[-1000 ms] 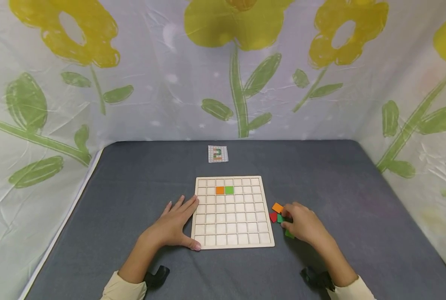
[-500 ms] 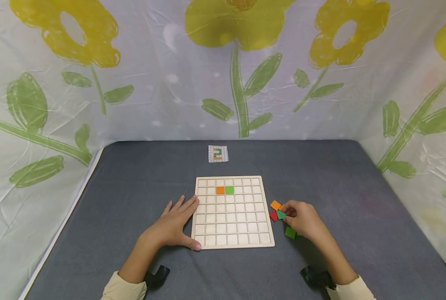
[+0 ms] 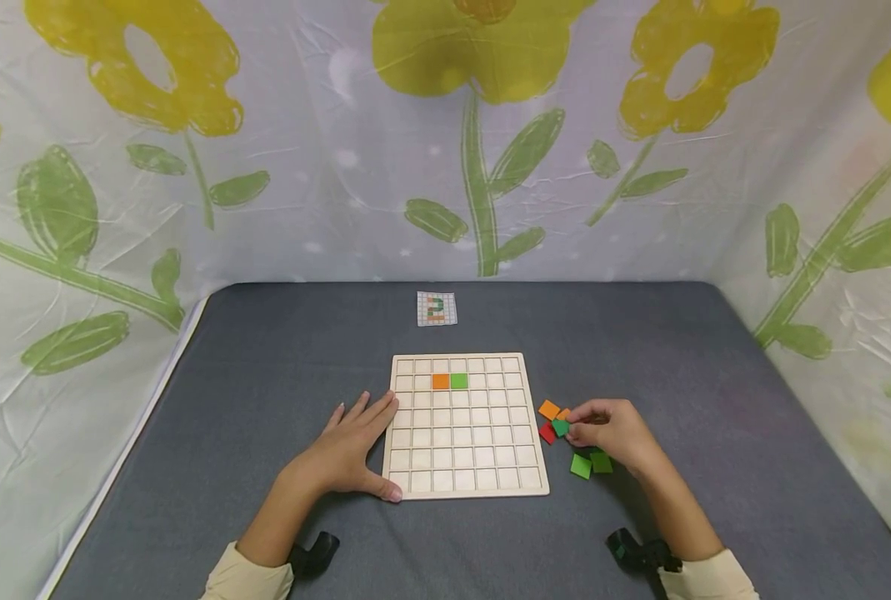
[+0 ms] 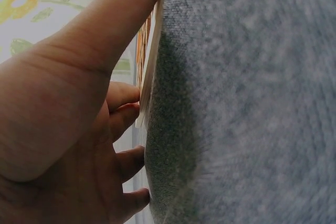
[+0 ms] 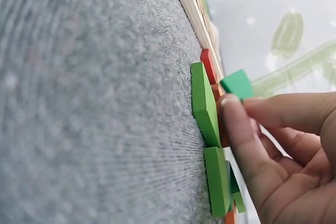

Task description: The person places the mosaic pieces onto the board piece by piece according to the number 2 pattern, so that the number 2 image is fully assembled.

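A pale wooden grid board (image 3: 463, 492) lies on the dark cloth, with an orange tile (image 3: 441, 381) and a light green tile (image 3: 458, 381) side by side near its top. My left hand (image 3: 347, 454) rests along the board's left edge, fingers spread and thumb at the lower left corner. To the right of the board, my right hand (image 3: 613, 433) pinches a darker green tile (image 5: 238, 84) between thumb and forefinger, tilted up off the pile. Close by it lie a red tile (image 3: 547, 433), orange tiles (image 3: 549, 409) and two light green tiles (image 3: 581, 466).
A small printed card (image 3: 436, 308) with a coloured grid figure lies beyond the board. A flower-printed curtain (image 3: 325, 167) stands around the back and sides of the cloth-covered table (image 3: 280, 350). Each wrist wears a black camera mount (image 3: 313, 554).
My right hand has shifted slightly up and right, uncovering the two light green tiles, and its fingertips now pinch the darker green tile. The left hand and board have stayed still.
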`<state>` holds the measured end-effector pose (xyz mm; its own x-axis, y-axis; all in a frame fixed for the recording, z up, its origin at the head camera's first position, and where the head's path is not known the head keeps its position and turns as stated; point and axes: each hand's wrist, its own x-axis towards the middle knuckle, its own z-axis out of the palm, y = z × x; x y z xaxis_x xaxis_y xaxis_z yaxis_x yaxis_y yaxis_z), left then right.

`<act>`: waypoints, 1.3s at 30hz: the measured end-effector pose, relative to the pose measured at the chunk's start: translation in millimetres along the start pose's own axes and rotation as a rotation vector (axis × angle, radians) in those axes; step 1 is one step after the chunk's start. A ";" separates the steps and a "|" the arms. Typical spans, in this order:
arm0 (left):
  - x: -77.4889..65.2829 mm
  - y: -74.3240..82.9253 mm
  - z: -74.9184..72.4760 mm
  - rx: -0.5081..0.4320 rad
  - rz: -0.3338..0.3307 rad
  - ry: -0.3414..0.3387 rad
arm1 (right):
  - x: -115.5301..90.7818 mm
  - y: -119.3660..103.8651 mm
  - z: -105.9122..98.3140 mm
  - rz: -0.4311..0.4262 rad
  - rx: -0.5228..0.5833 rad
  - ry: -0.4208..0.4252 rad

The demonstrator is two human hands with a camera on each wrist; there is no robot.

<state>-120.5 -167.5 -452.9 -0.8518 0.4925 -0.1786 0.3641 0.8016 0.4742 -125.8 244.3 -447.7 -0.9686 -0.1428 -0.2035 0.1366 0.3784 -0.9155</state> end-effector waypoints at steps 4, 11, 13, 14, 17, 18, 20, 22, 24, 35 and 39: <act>-0.3 -0.3 0.4 -0.006 -0.001 -0.001 | 2.4 -0.5 -2.6 0.011 0.108 -0.032; -0.4 -1.4 1.3 0.000 0.007 0.006 | 9.1 -0.6 -2.0 0.049 0.216 -0.027; -0.3 -1.3 1.3 -0.002 0.006 0.007 | 12.1 -0.7 -0.1 0.068 0.249 -0.027; -0.3 -1.2 1.4 -0.003 0.006 0.008 | 13.8 -1.0 1.2 0.077 0.267 -0.026; -0.4 -0.7 1.4 -0.008 0.006 0.009 | 19.3 -1.8 5.3 0.091 0.313 -0.036; -0.4 -0.6 1.4 -0.011 0.006 0.009 | 21.2 -2.4 6.9 0.093 0.327 -0.036; -0.5 -0.7 1.6 -0.013 0.005 0.008 | 24.8 -4.0 10.0 0.092 0.337 -0.042; -0.4 -0.7 1.7 -0.014 0.004 0.007 | 28.3 -6.7 13.7 0.092 0.337 -0.044; -0.2 -1.0 2.1 -0.015 0.002 0.005 | 31.6 -9.7 17.2 0.088 0.326 -0.053; -0.8 -2.4 2.6 -0.023 0.007 -0.003 | 57.9 -21.0 36.1 0.115 0.325 -0.069; -0.9 -2.5 2.5 -0.020 0.005 -0.003 | 66.8 -26.9 44.1 0.119 0.345 -0.077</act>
<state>-119.6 -169.1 -456.1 -0.8489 0.4974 -0.1786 0.3606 0.7922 0.4923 -185.0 184.3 -452.0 -0.9249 -0.1898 -0.3295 0.3223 0.0683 -0.9442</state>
